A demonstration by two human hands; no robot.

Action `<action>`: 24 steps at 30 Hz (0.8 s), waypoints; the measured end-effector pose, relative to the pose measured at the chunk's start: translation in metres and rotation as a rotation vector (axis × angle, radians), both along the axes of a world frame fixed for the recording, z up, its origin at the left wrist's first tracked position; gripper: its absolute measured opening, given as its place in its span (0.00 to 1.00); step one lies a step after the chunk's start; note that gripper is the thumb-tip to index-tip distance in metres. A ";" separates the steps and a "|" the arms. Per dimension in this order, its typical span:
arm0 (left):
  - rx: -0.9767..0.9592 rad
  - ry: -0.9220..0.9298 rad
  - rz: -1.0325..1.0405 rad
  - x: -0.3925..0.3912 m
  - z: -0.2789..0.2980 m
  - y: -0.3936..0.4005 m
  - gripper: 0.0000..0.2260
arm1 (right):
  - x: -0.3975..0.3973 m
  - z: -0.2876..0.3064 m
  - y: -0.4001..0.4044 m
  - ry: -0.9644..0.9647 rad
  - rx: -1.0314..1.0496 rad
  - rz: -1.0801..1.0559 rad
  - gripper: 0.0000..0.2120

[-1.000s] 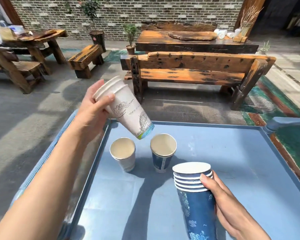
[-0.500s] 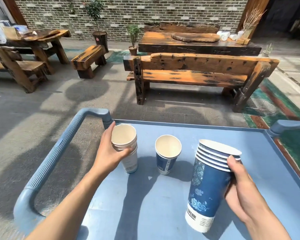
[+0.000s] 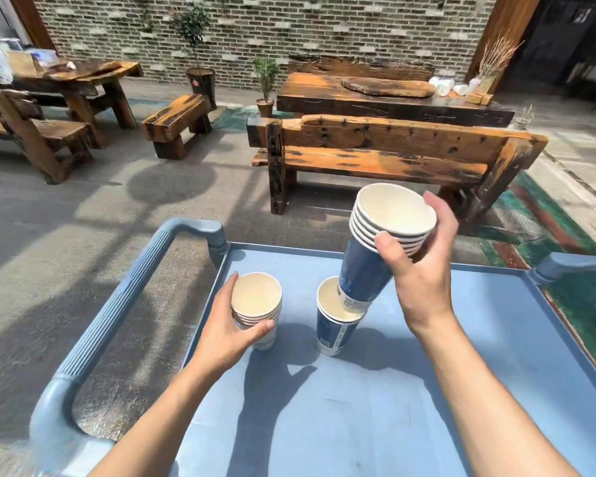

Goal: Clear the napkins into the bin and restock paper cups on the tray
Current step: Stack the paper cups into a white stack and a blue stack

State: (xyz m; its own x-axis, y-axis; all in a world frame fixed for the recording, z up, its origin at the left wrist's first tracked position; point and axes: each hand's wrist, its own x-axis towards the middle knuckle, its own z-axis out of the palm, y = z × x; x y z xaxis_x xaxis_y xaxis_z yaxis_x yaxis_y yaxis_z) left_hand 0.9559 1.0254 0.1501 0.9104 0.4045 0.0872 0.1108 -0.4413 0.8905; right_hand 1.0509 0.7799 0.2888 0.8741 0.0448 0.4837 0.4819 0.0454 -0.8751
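A blue tray (image 3: 375,401) fills the lower view. Near its far left corner stands a stack of white paper cups (image 3: 257,297), and my left hand (image 3: 229,333) is wrapped around it. To its right a single blue cup (image 3: 334,330) stands upright on the tray. My right hand (image 3: 420,270) grips a tilted stack of blue paper cups (image 3: 386,235) near the rims. The bottom of that stack dips into the mouth of the single blue cup. No napkins or bin are in view.
A ribbed blue handle (image 3: 117,304) curves along the tray's left side, and another handle (image 3: 575,266) sits at the right corner. Beyond stand a wooden bench (image 3: 386,153), wooden tables (image 3: 393,98), a small bench (image 3: 176,122) and potted plants (image 3: 265,84) before a brick wall.
My left hand set the white stack down into the white cup on the tray. My right hand lifted the blue stack, moved it left and tipped its bottom into the single blue cup.
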 end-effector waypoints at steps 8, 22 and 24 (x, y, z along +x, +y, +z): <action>-0.060 -0.009 -0.029 0.001 -0.004 0.004 0.45 | 0.004 -0.042 0.016 0.024 -0.100 0.011 0.34; -0.212 -0.042 -0.087 0.002 -0.006 0.007 0.40 | -0.019 -0.117 0.007 0.324 -0.196 0.015 0.37; -0.206 -0.048 -0.096 0.002 -0.006 0.007 0.40 | -0.019 -0.118 0.007 0.327 -0.192 0.030 0.37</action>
